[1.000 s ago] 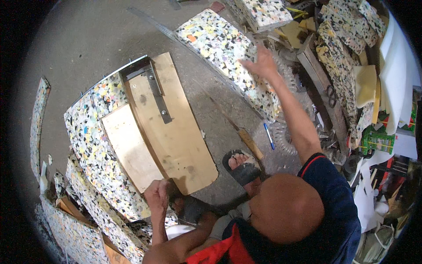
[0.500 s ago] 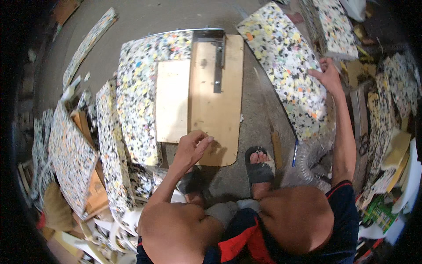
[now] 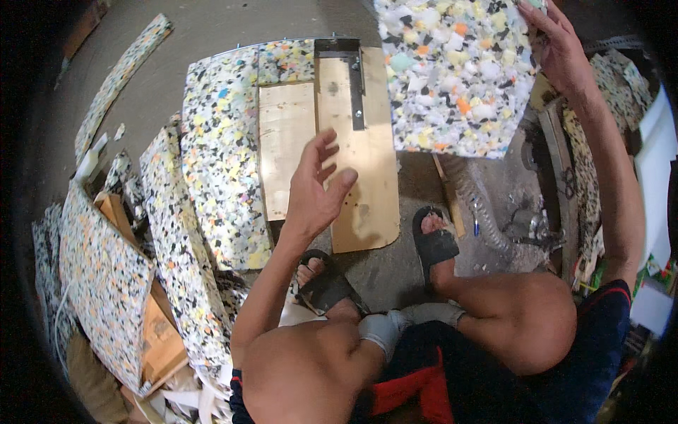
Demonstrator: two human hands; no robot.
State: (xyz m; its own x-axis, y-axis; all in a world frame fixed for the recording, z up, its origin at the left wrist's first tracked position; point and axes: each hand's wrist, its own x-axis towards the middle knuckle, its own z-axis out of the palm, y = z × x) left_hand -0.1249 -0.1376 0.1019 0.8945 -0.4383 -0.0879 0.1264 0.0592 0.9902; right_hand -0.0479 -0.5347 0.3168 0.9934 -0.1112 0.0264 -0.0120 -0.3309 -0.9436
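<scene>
A slab of speckled multicoloured foam (image 3: 459, 78) is raised off the floor, its right edge gripped by my right hand (image 3: 563, 53). Its lower end hangs over the floor to the right of a wooden board. My left hand (image 3: 318, 187) is held with its fingers apart and nothing in it, above the flat wooden board (image 3: 371, 191). A dark metal bracket (image 3: 357, 92) lies along that board's upper part. To its left sit a paler wooden block (image 3: 286, 148) and another speckled foam piece (image 3: 219, 155), edged by a thin strip at the far side.
Several foam offcuts (image 3: 106, 275) and wood scraps pile up on the left, with a long foam strip (image 3: 120, 88) farther off. By my right foot are a clear ribbed hose (image 3: 487, 219), a blue pen (image 3: 476, 230) and a wooden stick (image 3: 453, 205). Scissors (image 3: 566, 182) lie farther right.
My right hand has lifted the foam slab up off the floor, uncovering the hose. My left hand has risen and its fingers have spread over the wooden board.
</scene>
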